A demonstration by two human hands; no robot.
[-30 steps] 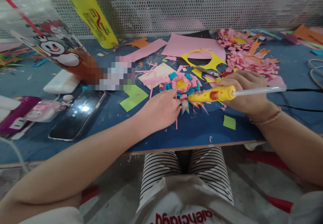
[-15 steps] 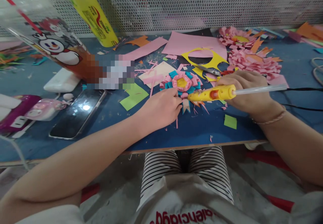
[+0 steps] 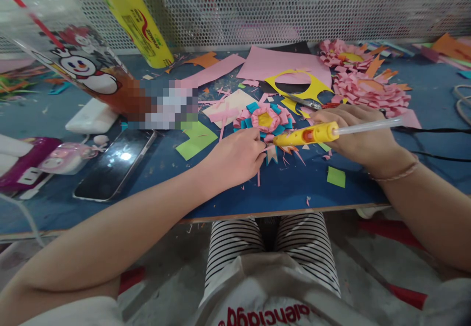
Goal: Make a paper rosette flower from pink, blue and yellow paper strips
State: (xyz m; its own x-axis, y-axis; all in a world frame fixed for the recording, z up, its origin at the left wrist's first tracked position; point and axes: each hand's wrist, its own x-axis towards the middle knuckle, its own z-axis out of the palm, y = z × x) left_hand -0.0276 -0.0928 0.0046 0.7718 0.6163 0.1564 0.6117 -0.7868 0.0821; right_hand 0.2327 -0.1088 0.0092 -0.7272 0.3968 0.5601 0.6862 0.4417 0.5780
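My right hand [image 3: 362, 132] is closed around a yellow hot glue gun [image 3: 312, 136], a clear glue stick [image 3: 368, 125] jutting from its back end. The nozzle points left, close by the fingertips of my left hand [image 3: 241, 157]. Those fingers are pinched together at a small pink paper strip [image 3: 269, 138]; the grip itself is partly hidden. Just beyond them lies a paper flower [image 3: 265, 119] with pink and blue loops and a yellow centre. A ribbon-like paper tail [image 3: 272, 154] shows below it.
Pink paper flowers [image 3: 371, 90], scissors [image 3: 307, 102], cut yellow paper [image 3: 316, 83] and a pink sheet [image 3: 287, 63] lie farther back. On the left are a phone [image 3: 116, 164], a drink cup [image 3: 91, 71], a white power bank [image 3: 93, 115] and a yellow roll [image 3: 138, 27]. Paper scraps litter the blue table.
The back end of the glue gun and its glue stick have shifted slightly left and up. My left hand and the flower stay nearly where they were.
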